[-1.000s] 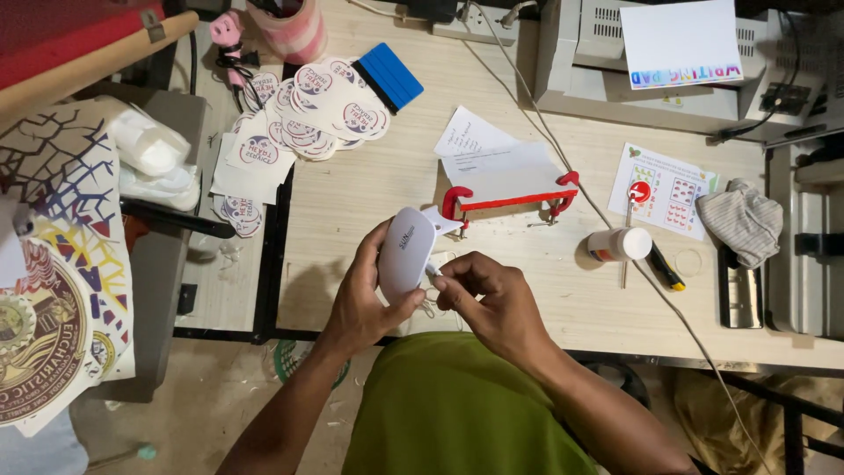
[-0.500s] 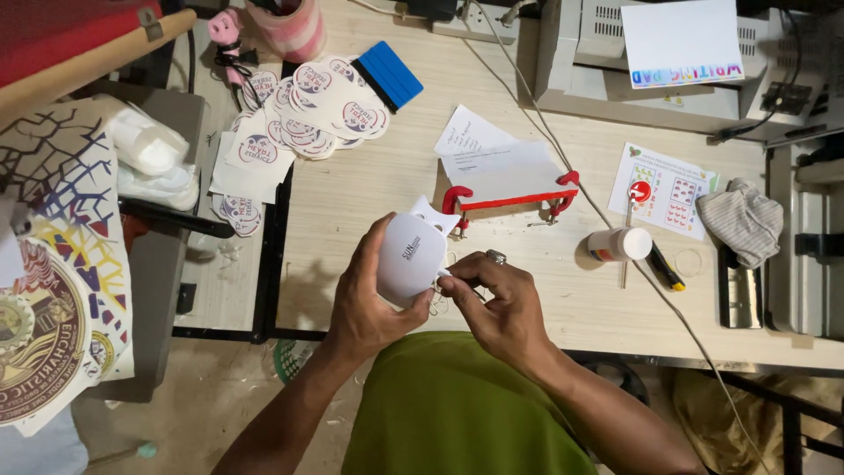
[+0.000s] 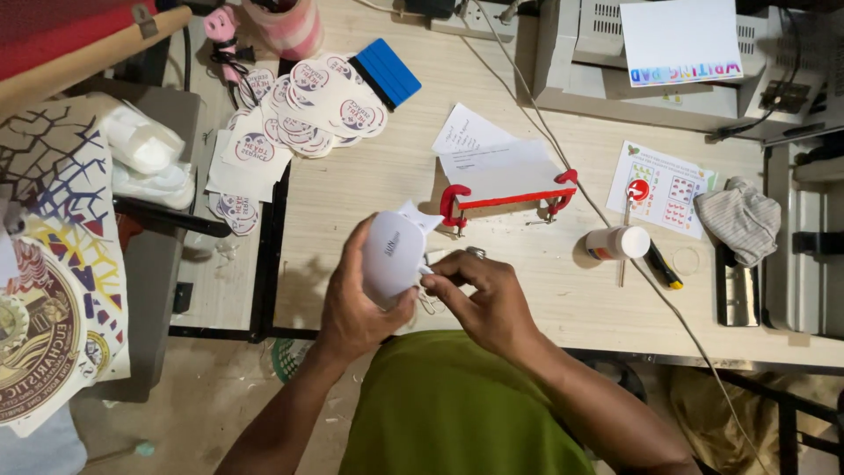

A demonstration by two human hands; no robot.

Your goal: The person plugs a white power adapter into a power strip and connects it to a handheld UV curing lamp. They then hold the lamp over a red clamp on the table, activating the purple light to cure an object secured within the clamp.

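Two hands met over the near edge of the wooden table [image 3: 369,211]. The left hand [image 3: 356,303] was wrapped shut around a white rounded sticker piece [image 3: 391,255], holding it up just above the tabletop, while the right hand [image 3: 483,295] pinched its lower right edge between closed fingertips. Just beyond stood a red clamp frame [image 3: 510,198] with white papers [image 3: 492,154] behind it. Farther right lay a white glue bottle [image 3: 618,243] and a grey cloth [image 3: 740,218]. A heap of round stickers [image 3: 303,110] and a blue squeegee [image 3: 387,72] lay to the far left.
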